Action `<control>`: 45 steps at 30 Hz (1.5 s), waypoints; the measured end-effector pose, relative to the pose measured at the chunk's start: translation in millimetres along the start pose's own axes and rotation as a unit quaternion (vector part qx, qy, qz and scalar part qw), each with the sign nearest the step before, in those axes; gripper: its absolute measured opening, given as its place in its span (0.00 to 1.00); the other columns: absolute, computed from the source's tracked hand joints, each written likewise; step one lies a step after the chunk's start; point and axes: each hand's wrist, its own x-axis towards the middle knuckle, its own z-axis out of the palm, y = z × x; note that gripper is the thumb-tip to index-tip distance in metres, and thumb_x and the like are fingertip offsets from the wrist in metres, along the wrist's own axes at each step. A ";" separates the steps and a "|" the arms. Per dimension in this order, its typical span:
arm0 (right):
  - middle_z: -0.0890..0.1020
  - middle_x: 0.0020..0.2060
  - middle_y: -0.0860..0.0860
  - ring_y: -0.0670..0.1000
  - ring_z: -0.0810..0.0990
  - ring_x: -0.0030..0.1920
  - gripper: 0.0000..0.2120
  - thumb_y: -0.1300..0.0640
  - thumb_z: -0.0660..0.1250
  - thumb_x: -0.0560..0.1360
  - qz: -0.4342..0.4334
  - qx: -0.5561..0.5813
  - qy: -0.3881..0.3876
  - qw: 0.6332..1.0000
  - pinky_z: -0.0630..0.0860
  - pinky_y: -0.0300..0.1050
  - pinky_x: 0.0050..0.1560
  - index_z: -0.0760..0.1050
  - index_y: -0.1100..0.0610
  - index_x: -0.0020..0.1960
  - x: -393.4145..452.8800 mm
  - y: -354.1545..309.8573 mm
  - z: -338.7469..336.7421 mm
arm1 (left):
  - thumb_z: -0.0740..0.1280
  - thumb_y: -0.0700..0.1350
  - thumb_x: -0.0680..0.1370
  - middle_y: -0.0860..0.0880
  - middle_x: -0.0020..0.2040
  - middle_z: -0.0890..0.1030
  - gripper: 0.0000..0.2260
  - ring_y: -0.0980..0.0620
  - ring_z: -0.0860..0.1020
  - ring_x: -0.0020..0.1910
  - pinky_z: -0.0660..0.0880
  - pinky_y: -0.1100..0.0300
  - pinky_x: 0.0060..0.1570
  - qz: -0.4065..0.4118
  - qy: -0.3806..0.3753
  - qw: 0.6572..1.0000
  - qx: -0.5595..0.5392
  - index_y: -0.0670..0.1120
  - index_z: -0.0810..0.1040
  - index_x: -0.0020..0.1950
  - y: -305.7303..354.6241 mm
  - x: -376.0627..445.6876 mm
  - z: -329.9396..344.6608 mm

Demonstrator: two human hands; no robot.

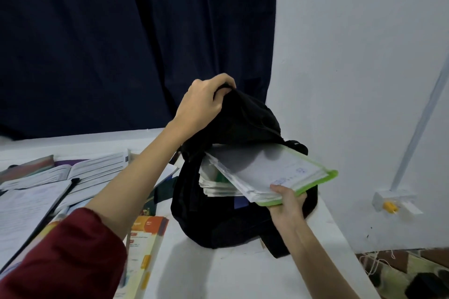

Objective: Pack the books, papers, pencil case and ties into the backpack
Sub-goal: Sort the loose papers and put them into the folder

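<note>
A black backpack (233, 223) stands on the white table (206, 272), its mouth facing me. My left hand (204, 102) grips the top flap and holds it lifted. My right hand (288, 201) grips the near corner of a green-edged folder of papers (274, 172), which is halfway inside the bag's mouth. Under the folder, a stack of books (213, 184) sits in the bag. More books and papers (73, 172) lie spread on the table to the left, among them an orange and yellow book (145, 240).
A dark blue curtain (121, 43) hangs behind the table. A white wall (364, 56) with a pipe and a small box with a yellow part (391, 201) stands on the right. Patterned floor (401, 272) shows at bottom right.
</note>
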 end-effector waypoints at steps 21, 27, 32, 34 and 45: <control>0.78 0.40 0.62 0.60 0.79 0.35 0.08 0.65 0.64 0.77 0.246 -0.200 -0.072 0.946 0.79 0.47 0.23 0.71 0.66 0.54 39.8 80.9 62.7 | 0.60 0.37 0.79 0.51 0.39 0.82 0.09 0.52 0.79 0.34 0.76 0.53 0.39 0.056 -0.038 0.997 -0.042 0.45 0.79 0.52 7.0 14.4 1.5; 0.81 0.31 0.53 0.47 0.77 0.26 0.13 0.51 0.71 0.73 -0.043 -0.627 -0.210 0.748 0.69 0.37 0.29 0.78 0.60 0.37 19.0 17.8 26.1 | 0.61 0.37 0.78 0.51 0.39 0.82 0.08 0.52 0.79 0.34 0.76 0.60 0.39 0.063 -0.029 0.997 -0.046 0.45 0.79 0.51 -2.7 23.0 4.7; 0.72 0.65 0.45 0.51 0.67 0.66 0.20 0.49 0.72 0.71 -0.267 -0.803 -0.181 0.501 0.67 0.51 0.65 0.77 0.48 0.62 63.3 -28.2 -8.4 | 0.61 0.38 0.78 0.52 0.39 0.81 0.08 0.53 0.77 0.32 0.74 0.63 0.39 0.055 -0.027 0.997 -0.046 0.46 0.79 0.51 -3.4 25.9 6.9; 0.69 0.70 0.49 0.54 0.66 0.69 0.18 0.54 0.70 0.74 -0.264 -0.784 -0.211 0.520 0.66 0.49 0.68 0.77 0.49 0.64 76.0 -25.9 -16.3 | 0.61 0.37 0.78 0.52 0.39 0.81 0.08 0.54 0.77 0.32 0.74 0.63 0.39 0.054 -0.025 0.997 -0.046 0.46 0.79 0.51 -4.0 25.3 7.8; 0.72 0.68 0.54 0.56 0.74 0.62 0.15 0.58 0.70 0.74 -0.305 -0.765 -0.251 0.509 0.68 0.46 0.64 0.79 0.55 0.61 97.5 -22.7 -9.3 | 0.61 0.37 0.78 0.53 0.41 0.82 0.09 0.52 0.80 0.37 0.76 0.55 0.42 0.063 -0.026 0.997 -0.045 0.44 0.80 0.51 0.1 19.8 9.4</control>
